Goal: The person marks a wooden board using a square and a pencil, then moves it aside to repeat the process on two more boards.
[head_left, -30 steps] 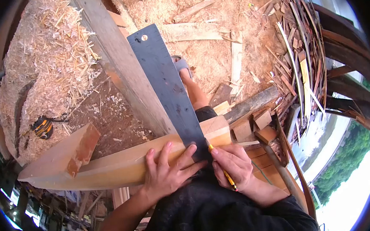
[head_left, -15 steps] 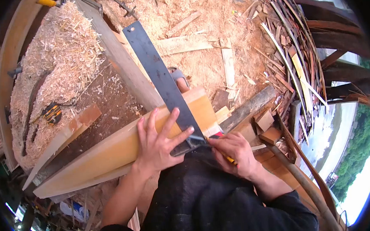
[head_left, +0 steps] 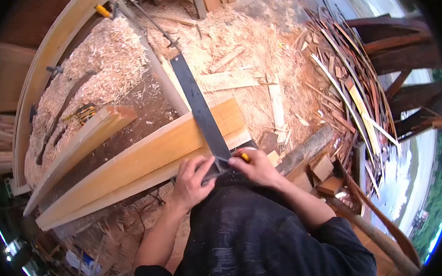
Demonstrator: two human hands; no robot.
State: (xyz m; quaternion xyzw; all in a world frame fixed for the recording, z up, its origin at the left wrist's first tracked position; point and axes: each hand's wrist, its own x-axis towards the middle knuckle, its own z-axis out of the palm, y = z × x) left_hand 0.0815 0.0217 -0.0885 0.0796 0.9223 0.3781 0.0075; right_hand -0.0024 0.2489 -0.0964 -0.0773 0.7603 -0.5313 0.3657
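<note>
A dark metal try square (head_left: 201,106) lies across a thick, pale wooden timber (head_left: 155,145), its long blade reaching past the far edge. My left hand (head_left: 193,183) is closed on the short arm of the square at the near side of the timber. In my right hand (head_left: 256,166) is a yellow pencil (head_left: 245,157), mostly covered by the fingers. My right fingertips are at the corner of the square, close to the left ones. Thin lines cross the timber near its right end.
A second shaped board (head_left: 78,150) lies to the left, beside a heap of wood shavings (head_left: 107,48). A tape measure (head_left: 87,114) is half hidden behind that board. Scrap strips (head_left: 354,95) are piled at the right, and a log (head_left: 309,147) lies nearer.
My left hand has moved from pressing the blade on the timber down to the square's short arm. The square has shifted toward me, and my right hand has moved left to its corner.
</note>
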